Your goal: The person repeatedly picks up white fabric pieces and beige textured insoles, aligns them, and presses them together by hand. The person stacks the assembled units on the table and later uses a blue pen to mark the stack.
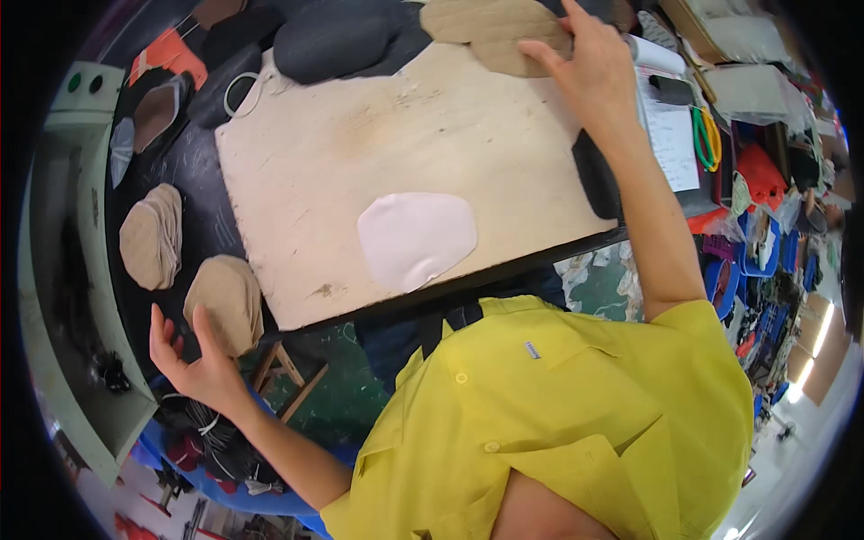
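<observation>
My left hand [200, 367] is at the table's left front edge, fingers spread, with the thumb against or just beside a stack of beige rounded fabric pieces [236, 301]. A second, similar stack [148, 238] lies a little farther back. At the far right side of the beige board [360, 162], my right hand [594, 76] reaches over tan rounded pieces [499, 36]. Its thumb lies on their edge and the fingers are spread; some fingertips are cut off by the frame. A pale pink rounded piece [417, 241] lies flat near the board's front edge.
Black rounded pieces [331, 43] lie at the board's far edge, beside a roll of tape [241, 94]. A written-on paper sheet [670, 135] and green and yellow loops [706, 139] are at the right. A grey-green machine housing [90, 261] borders the table's left.
</observation>
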A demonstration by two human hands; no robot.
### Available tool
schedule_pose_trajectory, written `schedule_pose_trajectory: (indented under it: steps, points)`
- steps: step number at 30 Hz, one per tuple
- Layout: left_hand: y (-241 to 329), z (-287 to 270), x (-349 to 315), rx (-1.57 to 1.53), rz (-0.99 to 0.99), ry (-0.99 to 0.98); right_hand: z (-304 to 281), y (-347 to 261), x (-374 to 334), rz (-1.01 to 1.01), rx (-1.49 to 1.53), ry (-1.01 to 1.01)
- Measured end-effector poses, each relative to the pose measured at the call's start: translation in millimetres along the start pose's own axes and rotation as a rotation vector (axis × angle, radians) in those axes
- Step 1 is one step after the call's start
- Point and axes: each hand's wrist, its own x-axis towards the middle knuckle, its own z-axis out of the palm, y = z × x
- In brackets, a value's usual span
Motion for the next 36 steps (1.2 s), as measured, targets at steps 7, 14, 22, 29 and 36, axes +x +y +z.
schedule_pose_trajectory:
  steps: [7,14,22,29,36]
  points:
    - [54.6,25.6,-67.9,-0.267,0.444,-0.147,-49.3,-38.3,-19.2,0.280,1.062,-0.445]
    - [76.3,42.3,-109.1,-0.389,0.549,-0.242,-46.4,-109.0,-44.7,0.463,1.168,-1.026]
    - [66.3,55.0,-120.4,-0.368,0.534,-0.166,-32.6,-114.5,-57.8,0.488,1.132,-1.072]
    - [69.7,48.8,-122.2,-0.192,0.561,-0.316,-32.7,-118.6,-63.0,0.453,1.081,-1.018]
    - [88.3,50.6,-103.5,-0.324,0.580,-0.403,-33.2,-124.6,-65.4,0.236,0.958,-0.872]
